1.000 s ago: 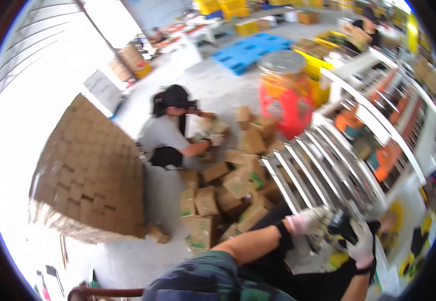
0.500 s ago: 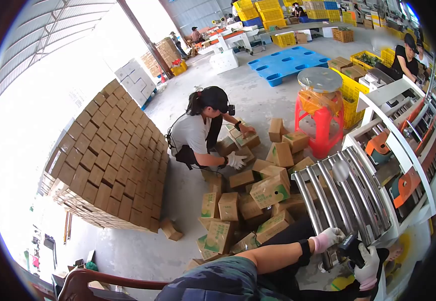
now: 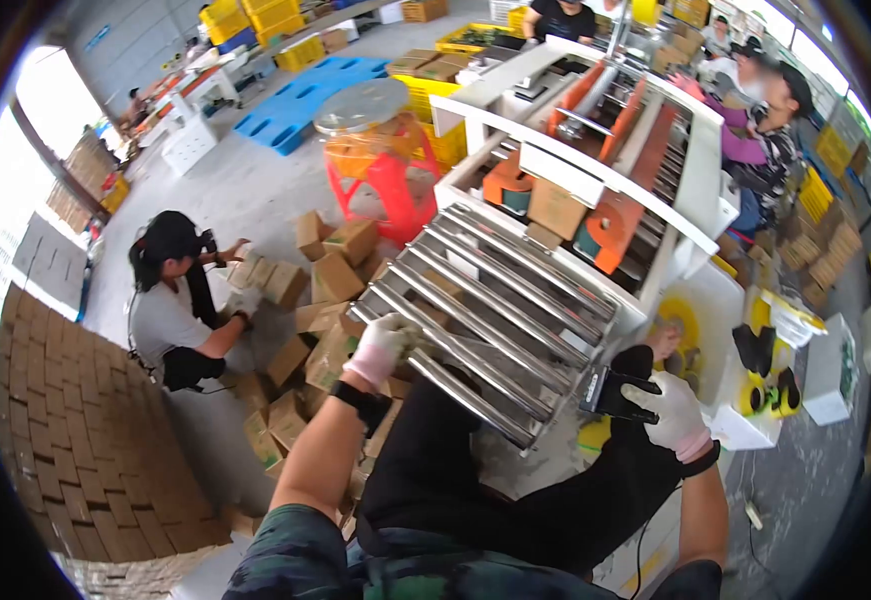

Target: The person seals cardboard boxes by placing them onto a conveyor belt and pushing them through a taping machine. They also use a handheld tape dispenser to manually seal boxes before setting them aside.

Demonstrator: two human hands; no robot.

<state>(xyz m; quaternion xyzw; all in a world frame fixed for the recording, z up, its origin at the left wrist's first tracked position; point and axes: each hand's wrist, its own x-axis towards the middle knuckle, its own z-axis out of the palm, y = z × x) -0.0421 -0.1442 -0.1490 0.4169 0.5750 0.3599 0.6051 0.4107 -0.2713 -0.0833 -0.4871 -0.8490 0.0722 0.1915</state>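
In the head view, my left hand (image 3: 383,350), in a white and pink glove, is at the near left end of the roller conveyor (image 3: 500,300). Its fingers curl over the end of a metal roller (image 3: 470,400). My gloved right hand (image 3: 677,412) grips a black handheld device (image 3: 610,392) beside the conveyor's near right corner, above my leg. The device's exact kind does not show. Under and left of the rollers lies a heap of brown cardboard boxes (image 3: 335,275), partly hidden by my left arm. A small brown box (image 3: 555,208) sits in the machine beyond the rollers.
A co-worker (image 3: 170,310) crouches at the boxes on the left, near a tall box stack (image 3: 65,430). A red stool (image 3: 380,190) and blue pallet (image 3: 300,100) stand beyond. Other people (image 3: 765,130) are right of the machine. White foam bins (image 3: 830,375) stand at right.
My view has swung right. My left hand has left the device's side and moved to the left end of the rollers. The device stays in my right hand.
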